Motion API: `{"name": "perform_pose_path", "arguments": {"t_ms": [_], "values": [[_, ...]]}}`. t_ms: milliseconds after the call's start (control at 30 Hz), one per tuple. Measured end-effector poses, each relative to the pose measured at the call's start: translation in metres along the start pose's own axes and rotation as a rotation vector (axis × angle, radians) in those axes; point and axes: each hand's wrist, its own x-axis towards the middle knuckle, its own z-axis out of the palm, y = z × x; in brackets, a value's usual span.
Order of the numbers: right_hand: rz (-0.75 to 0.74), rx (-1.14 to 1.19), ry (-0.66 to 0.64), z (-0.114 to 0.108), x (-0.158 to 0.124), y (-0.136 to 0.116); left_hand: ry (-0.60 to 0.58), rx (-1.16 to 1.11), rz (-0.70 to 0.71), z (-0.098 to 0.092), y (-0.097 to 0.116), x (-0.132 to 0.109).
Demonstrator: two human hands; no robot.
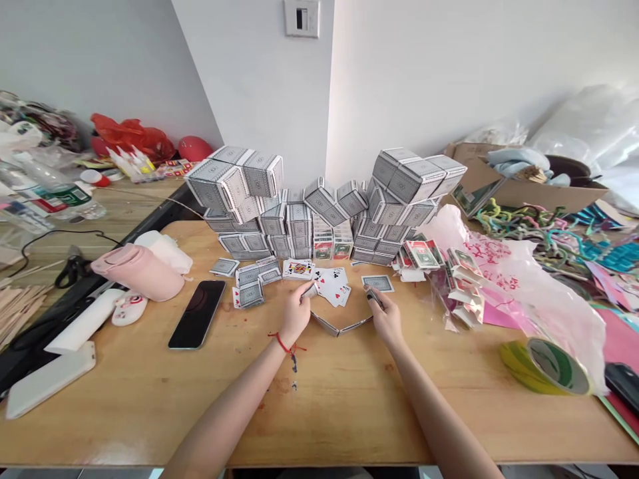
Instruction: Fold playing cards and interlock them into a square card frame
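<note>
My left hand (298,311) and my right hand (387,318) each pinch one end of a folded strip of playing cards (327,324). The strip bends to a point toward me, edge up, just above the table. Loose playing cards (330,287) lie face up beyond it. One card (378,283) lies back up past my right hand. More folded cards (248,293) rest to the left. Behind stands a structure of grey card-covered blocks (299,229), taller at both sides, with red-and-green card boxes (323,250) low in its middle.
A phone (197,314) and a pink tumbler (138,271) lie at left on the wooden table (329,412). To the right are opened card boxes (464,286), a plastic bag (519,266) and a tape roll (546,366). A cardboard box (549,193) stands behind.
</note>
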Motion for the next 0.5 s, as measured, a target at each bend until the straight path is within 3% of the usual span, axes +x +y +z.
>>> {"name": "perform_pose_path", "arguments": {"t_ms": [267, 400, 500], "values": [[-0.033, 0.171, -0.368, 0.023, -0.014, -0.028, -0.21, 0.117, 0.033, -0.023, 0.015, -0.019], [-0.032, 0.135, -0.423, 0.039, -0.018, -0.023, -0.295, 0.145, 0.06, -0.023, 0.015, -0.019], [-0.016, 0.118, -0.436, 0.043, -0.017, -0.02, -0.284, 0.208, 0.065, -0.021, 0.013, -0.018]]}}
